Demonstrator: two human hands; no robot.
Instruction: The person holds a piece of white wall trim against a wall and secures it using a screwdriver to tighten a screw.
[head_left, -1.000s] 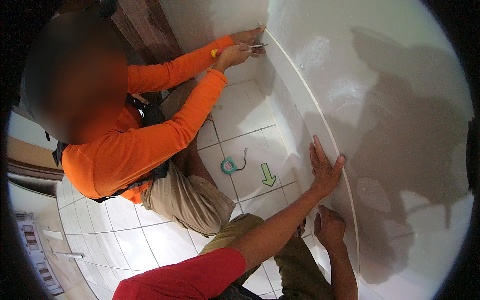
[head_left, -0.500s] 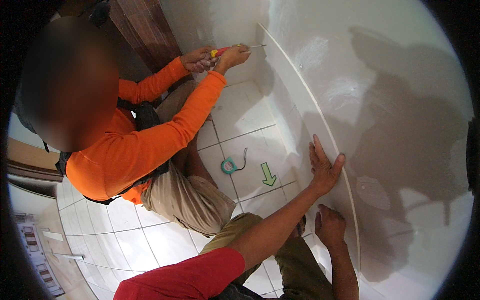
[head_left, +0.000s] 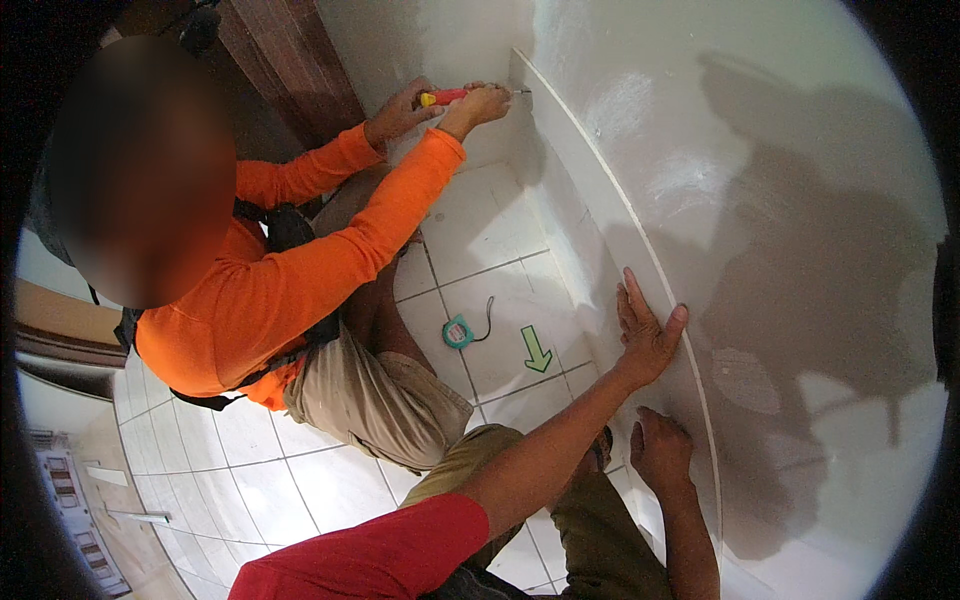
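Observation:
My left hand (head_left: pixel 648 335) lies with stretched fingers against a long pale panel (head_left: pixel 592 215), its thumb over the panel's top edge. Lower down, my right hand (head_left: pixel 662 452) is curled in a loose fist beside the same panel; I see nothing in it, though its palm side is hidden. At the far end, a co-worker in an orange long-sleeved top (head_left: pixel 290 275) grips a red and yellow screwdriver (head_left: pixel 447 97) with one hand (head_left: pixel 480 107). Its tip reaches the panel's end near the corner. The co-worker's other hand (head_left: pixel 403 108) is at the handle's yellow end.
A teal tape measure (head_left: pixel 457 332) with a dark strap lies on the white floor tiles (head_left: pixel 488 215). Near it is a light green arrow (head_left: pixel 536 350). The grey wall (head_left: pixel 800 190) rises to the right, and dark wood (head_left: pixel 290 65) stands behind the co-worker.
The co-worker's hands and the screwdriver have shifted slightly right, toward the panel's end, and less of the shaft shows. My hands have hardly moved.

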